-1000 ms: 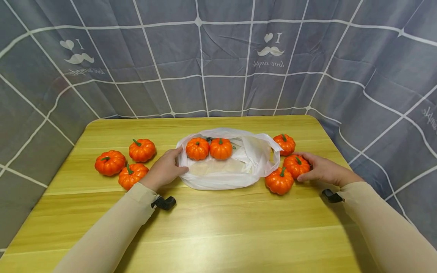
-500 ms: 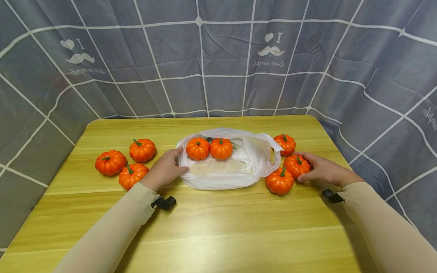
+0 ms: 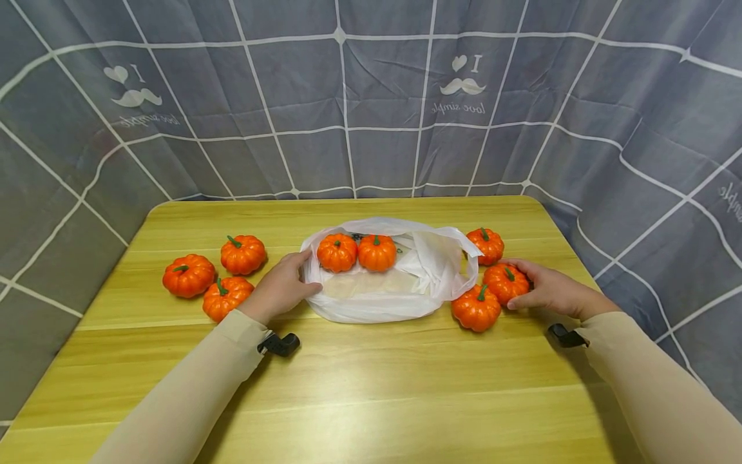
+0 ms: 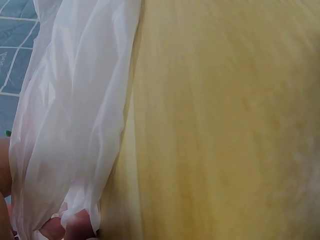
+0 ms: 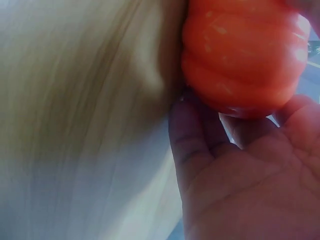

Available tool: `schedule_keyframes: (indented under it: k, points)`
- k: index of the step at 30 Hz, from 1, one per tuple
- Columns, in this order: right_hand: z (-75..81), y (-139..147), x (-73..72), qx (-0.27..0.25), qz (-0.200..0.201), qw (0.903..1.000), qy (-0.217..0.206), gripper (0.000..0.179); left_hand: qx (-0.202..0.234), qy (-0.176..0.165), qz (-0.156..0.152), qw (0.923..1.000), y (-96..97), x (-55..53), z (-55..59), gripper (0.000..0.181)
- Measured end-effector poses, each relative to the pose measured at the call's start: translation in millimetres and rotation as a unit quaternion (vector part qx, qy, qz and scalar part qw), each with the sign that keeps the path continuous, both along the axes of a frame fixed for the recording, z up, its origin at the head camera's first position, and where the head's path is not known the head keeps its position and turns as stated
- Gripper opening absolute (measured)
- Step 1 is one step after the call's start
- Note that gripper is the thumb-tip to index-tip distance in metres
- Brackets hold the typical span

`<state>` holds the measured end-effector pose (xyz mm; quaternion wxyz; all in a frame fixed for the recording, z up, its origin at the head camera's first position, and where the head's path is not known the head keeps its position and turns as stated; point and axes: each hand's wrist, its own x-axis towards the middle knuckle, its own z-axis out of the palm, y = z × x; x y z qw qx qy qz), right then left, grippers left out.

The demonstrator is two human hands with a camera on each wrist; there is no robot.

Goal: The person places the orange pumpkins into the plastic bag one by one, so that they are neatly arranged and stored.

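A white plastic bag lies on its side mid-table, its mouth spread toward me, with two small orange pumpkins in the opening. My left hand holds the bag's left edge, thumb at the front; in the left wrist view the film partly covers the fingertips. On the right, my right hand grips a small orange pumpkin with a green stem, thumb on the near side, fingers around the far side. The right wrist view shows this pumpkin against the fingers, close to the wood.
Two more pumpkins flank the gripped one: one behind it, one in front. Several others, including a pumpkin at far left, sit left of my left hand. A grey checked curtain encloses the wooden table.
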<state>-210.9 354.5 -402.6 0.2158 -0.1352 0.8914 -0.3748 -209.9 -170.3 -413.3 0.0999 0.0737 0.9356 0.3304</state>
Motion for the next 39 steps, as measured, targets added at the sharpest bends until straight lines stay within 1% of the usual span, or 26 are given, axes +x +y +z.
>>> schedule_keyframes:
  k: [4,8,12,15,17,20,24,26,28,30,32,36,37,39]
  points:
    - [1.7,1.1,0.8,0.002,-0.004,0.9999,0.012,0.088,0.001,0.0,0.0,1.0,-0.5,-0.1,-0.2,0.086]
    - [8.9,6.8,1.7,0.0,-0.021,0.9994,0.029,0.086,0.004,0.002,-0.001,1.0,-0.8,0.0,-0.5,0.086]
    - [26.5,8.4,2.2,-0.034,-0.045,0.9976,0.041,0.086,0.008,0.004,-0.001,1.0,-0.7,0.3,0.1,0.086]
    - [44.9,1.6,4.1,-0.074,-0.051,0.9935,0.071,0.085,0.011,0.007,-0.001,0.9999,-0.7,0.6,0.3,0.086]
    - [57.2,-5.9,5.7,-0.094,-0.05,0.99,0.093,0.085,0.013,0.009,-0.001,0.9999,-0.6,1.0,0.7,0.086]
    - [75.2,-24.3,8.6,-0.135,-0.038,0.9837,0.112,0.085,0.014,0.012,-0.002,0.9998,-0.7,1.6,1.6,0.085]
    - [93.7,-60.2,13.0,-0.173,-0.004,0.9762,0.131,0.084,0.015,0.015,-0.001,0.9998,-0.7,2.9,3.6,0.084]
    - [98.4,-80.2,13.9,-0.177,0.016,0.9758,0.127,0.082,0.014,0.016,0.0,0.9998,-0.7,3.1,4.0,0.084]
    - [98.9,-99.3,12.4,-0.173,0.037,0.9768,0.121,0.082,0.014,0.016,0.0,0.9998,-0.7,3.4,4.2,0.084]
    - [96.2,-117.2,8.9,-0.163,0.054,0.9796,0.103,0.083,0.014,0.017,0.001,0.9998,-0.7,3.8,4.5,0.084]
    - [91.3,-133.1,4.4,-0.138,0.066,0.9834,0.097,0.084,0.014,0.018,0.001,0.9997,-0.7,4.1,4.6,0.084]
    - [78.2,-157.9,-5.9,-0.05,0.075,0.9893,0.115,0.087,0.015,0.018,0.002,0.9997,-0.3,4.3,4.7,0.084]
    - [75.1,-162.5,-8.2,-0.023,0.075,0.9895,0.121,0.087,0.015,0.018,0.002,0.9997,-0.2,4.4,4.7,0.085]
    - [69.1,-170.1,-13.0,0.015,0.079,0.9887,0.127,0.089,0.015,0.017,0.002,0.9997,0.0,4.5,4.8,0.085]
